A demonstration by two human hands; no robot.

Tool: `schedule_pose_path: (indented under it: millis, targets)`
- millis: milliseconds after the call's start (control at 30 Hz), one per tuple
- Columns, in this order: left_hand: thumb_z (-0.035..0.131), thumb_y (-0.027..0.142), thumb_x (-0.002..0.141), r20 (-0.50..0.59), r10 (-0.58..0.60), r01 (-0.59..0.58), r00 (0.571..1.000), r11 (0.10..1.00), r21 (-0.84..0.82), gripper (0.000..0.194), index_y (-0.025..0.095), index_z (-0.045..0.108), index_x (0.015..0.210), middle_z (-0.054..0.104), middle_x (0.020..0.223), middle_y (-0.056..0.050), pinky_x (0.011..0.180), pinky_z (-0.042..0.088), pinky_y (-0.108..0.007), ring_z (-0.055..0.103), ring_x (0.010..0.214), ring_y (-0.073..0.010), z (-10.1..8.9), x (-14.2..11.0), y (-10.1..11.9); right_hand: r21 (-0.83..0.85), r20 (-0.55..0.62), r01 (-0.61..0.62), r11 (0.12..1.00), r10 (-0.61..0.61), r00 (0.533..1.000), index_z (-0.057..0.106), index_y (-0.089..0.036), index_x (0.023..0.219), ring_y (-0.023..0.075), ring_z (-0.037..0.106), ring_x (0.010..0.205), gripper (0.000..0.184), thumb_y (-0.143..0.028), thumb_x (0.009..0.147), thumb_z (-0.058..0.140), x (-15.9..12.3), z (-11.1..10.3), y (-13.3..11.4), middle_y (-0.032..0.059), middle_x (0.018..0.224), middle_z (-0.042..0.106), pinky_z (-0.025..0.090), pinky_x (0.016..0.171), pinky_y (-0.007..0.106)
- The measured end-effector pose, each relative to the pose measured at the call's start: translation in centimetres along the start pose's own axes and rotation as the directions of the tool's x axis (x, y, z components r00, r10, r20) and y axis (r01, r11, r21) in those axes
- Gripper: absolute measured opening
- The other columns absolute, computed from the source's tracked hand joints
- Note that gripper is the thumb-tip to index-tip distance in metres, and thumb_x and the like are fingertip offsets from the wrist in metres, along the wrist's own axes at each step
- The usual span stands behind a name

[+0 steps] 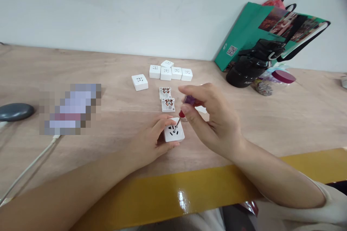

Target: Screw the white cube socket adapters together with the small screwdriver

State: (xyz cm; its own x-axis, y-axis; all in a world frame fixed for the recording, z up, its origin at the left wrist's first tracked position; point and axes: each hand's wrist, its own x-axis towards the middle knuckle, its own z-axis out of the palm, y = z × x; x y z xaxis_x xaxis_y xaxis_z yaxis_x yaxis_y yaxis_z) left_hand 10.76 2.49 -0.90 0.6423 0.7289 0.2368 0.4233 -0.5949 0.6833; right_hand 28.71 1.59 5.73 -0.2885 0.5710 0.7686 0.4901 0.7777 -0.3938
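Observation:
My left hand [153, 137] grips a white power socket [177, 136] by its sides, flat on the table with the slotted face up. In my right hand [214, 119] is a screwdriver [182, 113] with a purple and red handle, held tilted. Its tip touches the middle of the socket's face. Just beyond the socket lie two open socket inner parts [168, 105] with copper-coloured contacts. Farther back, several assembled white sockets [166, 73] stand in a cluster, and a single socket [140, 82] sits to their left. Something small and white [201, 109] is partly hidden behind my right hand.
At the back right, a black bottle [248, 66] leans by a green bag [238, 32], beside a clear jar with a dark red lid [283, 77]. On the left are a blurred-out phone-like device [72, 108] with a white cable [32, 169] and a dark oval object [16, 111]. Yellow tape [162, 195] covers the front edge.

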Motion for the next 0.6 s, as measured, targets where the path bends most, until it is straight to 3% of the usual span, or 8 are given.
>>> schedule_pose_path:
  millis: [233, 467, 600]
  targets:
    - [0.059, 0.033, 0.085, -0.111, 0.095, -0.101, 0.989, 0.994, -0.045, 0.038, 0.026, 0.042, 0.118, 0.047, 0.13, -0.007, 0.101, 0.041, -0.044, 0.046, 0.121, -0.0243, -0.08, -0.26, 0.6, 0.11, -0.067, -0.044, 0.993, 0.052, 0.996, 0.047, -0.027, 0.115, 0.0145, 0.059, 0.079, 0.033, -0.011, 0.086, 0.048, -0.28, -0.37, -0.3, 0.0035, 0.098, 0.059, 0.056, 0.068, 0.035]
    - [0.058, 0.037, 0.083, -0.03, -0.108, 0.105, 0.994, 0.991, -0.079, 0.04, 0.028, 0.041, 0.119, 0.055, 0.119, -0.003, 0.089, 0.05, -0.041, 0.057, 0.106, -0.0246, 0.1, 0.1, 1.01, -0.021, -0.037, 0.044, 0.999, -0.045, 0.998, 0.055, -0.022, 0.1, 0.0147, 0.058, 0.074, 0.02, -0.01, 0.084, 0.052, 0.54, -0.59, -0.42, 0.0024, 0.081, 0.058, 0.054, 0.064, 0.034]
    - [0.059, 0.035, 0.083, -0.027, -0.119, 0.117, 0.993, 0.99, -0.074, 0.042, 0.027, 0.041, 0.121, 0.054, 0.122, -0.004, 0.092, 0.048, -0.042, 0.055, 0.109, -0.0253, 0.08, 0.09, 1.01, 0.049, -0.038, -0.066, 0.997, 0.068, 0.997, 0.05, -0.024, 0.107, 0.0143, 0.06, 0.078, 0.023, -0.014, 0.086, 0.051, 0.1, -0.39, -0.53, 0.0029, 0.091, 0.06, 0.057, 0.067, 0.033]
